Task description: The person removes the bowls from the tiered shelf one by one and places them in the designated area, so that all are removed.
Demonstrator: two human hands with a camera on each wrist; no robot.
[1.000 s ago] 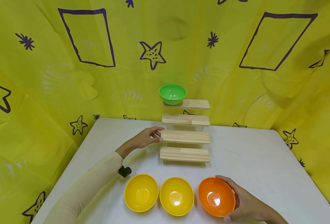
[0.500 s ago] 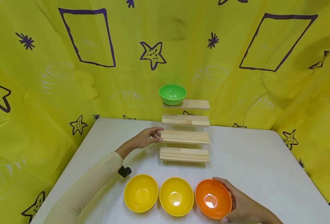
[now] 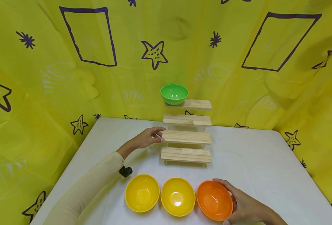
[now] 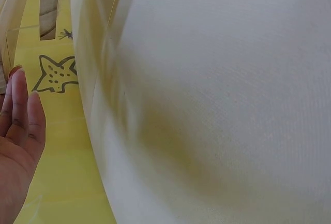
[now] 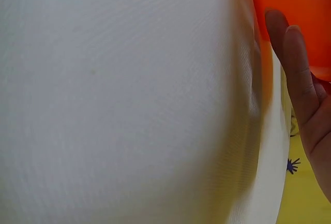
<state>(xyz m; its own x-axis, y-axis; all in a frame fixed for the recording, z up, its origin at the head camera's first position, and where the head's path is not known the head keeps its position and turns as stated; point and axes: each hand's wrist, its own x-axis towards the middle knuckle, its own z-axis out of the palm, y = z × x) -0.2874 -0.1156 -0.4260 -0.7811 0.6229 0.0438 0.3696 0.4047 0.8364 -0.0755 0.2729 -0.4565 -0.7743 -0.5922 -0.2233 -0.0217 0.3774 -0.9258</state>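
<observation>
In the head view my right hand point(image 3: 246, 203) holds an orange bowl point(image 3: 214, 200) by its right side, fingers at the far rim and thumb at the near side. The right wrist view shows the fingers along the orange bowl's point(image 5: 302, 22) outside. To its left sit two yellow bowls point(image 3: 142, 193), point(image 3: 178, 197) in a row. My left hand point(image 3: 149, 138) pinches the left end of a step on a wooden tiered stand point(image 3: 186, 137), thumb in front and fingers behind. A green bowl point(image 3: 174, 94) rests on the top step's left part.
A white-covered table point(image 3: 247, 162) bears everything. Yellow patterned curtain point(image 3: 126, 78) encloses the back and both sides. A small black object point(image 3: 125, 171) shows beside my left sleeve point(image 3: 89, 184), left of the bowls.
My right hand has shifted the orange bowl slightly left, close beside the nearer yellow bowl. My left hand, the stand and the other bowls have stayed in place.
</observation>
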